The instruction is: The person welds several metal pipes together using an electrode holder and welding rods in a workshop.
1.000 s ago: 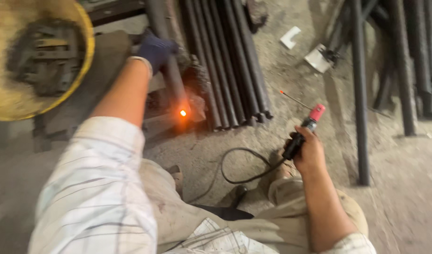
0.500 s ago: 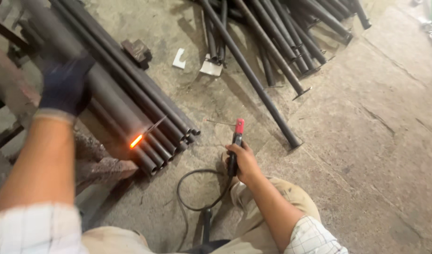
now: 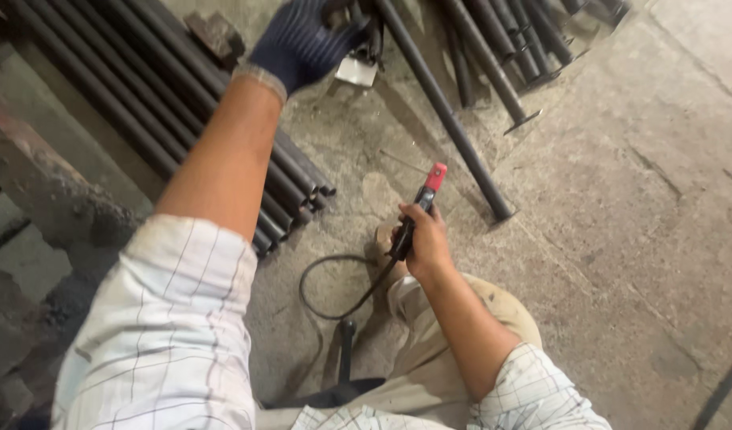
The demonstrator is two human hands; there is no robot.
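My left hand (image 3: 302, 40), in a dark blue knit glove, reaches far forward over the concrete floor, fingers curled near a small white piece (image 3: 356, 72) and the end of a long dark metal pipe (image 3: 446, 111); whether it grips anything is hidden. My bare right hand (image 3: 422, 243) is closed around a welding electrode holder (image 3: 424, 199) with a red tip, held upright near my knee. Its black cable (image 3: 334, 287) loops on the floor beside me.
A row of dark metal pipes (image 3: 143, 103) lies side by side at the left, ends pointing toward me. More pipes with flat end plates (image 3: 517, 87) lie at the top. A rusty metal frame (image 3: 47, 191) stands at far left. A small block (image 3: 219, 36) rests on the pipes.
My left arm has swung right and forward, off the pipe row toward the white piece. The glowing orange weld spot on the pipe ends is gone from sight. My right hand keeps the holder.
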